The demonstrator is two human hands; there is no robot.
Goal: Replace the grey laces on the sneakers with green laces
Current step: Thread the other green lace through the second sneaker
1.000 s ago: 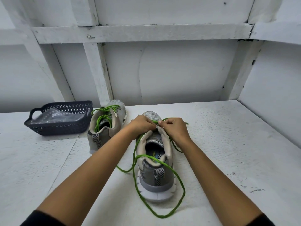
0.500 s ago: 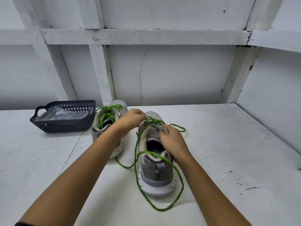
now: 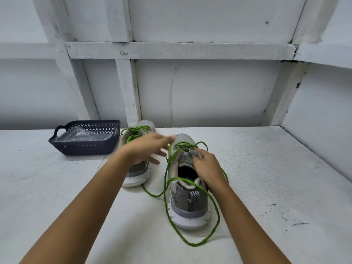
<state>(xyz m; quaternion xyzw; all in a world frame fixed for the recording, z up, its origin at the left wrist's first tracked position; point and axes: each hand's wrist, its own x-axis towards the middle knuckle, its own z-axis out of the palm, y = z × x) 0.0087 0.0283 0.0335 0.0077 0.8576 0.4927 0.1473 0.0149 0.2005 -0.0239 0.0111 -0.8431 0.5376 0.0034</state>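
White table, white plank wall; left hand fingers spread, right hand pinches sneaker.

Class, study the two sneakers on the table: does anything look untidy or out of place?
The green lace on the nearer sneaker trails in long loose loops over its heel and onto the table, only partly threaded.

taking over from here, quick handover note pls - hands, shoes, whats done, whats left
The left hand is open and blurred, with fingers spread by the near grey mesh sneaker.
The right hand grips that sneaker's upper at the tongue.
Done: the far grey mesh sneaker, beside the dark plastic basket, looks laced in green.
Left: the loose green lace is through the near sneaker's front eyelets only, its ends trailing on the white table. Finish threading it.
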